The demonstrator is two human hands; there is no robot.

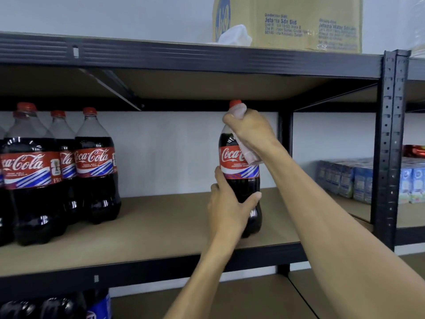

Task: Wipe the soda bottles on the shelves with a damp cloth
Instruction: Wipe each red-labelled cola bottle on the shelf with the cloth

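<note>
A large cola bottle [238, 171] with a red cap and red label stands upright on the middle shelf [149, 231], apart from the others. My left hand [226, 208] grips its lower body from the left. My right hand [249, 128] holds a pale pink cloth [251, 157] wrapped around the bottle's neck, just under the cap; a loose end of the cloth hangs over the label. Several more cola bottles [94, 166] stand grouped at the shelf's left end.
The top shelf carries a cardboard box [299, 21] and a white cloth [235, 35]. A black upright post [391, 146] divides the racks; drink cartons [345, 180] sit to its right. Dark bottles [57, 307] show on the lower shelf.
</note>
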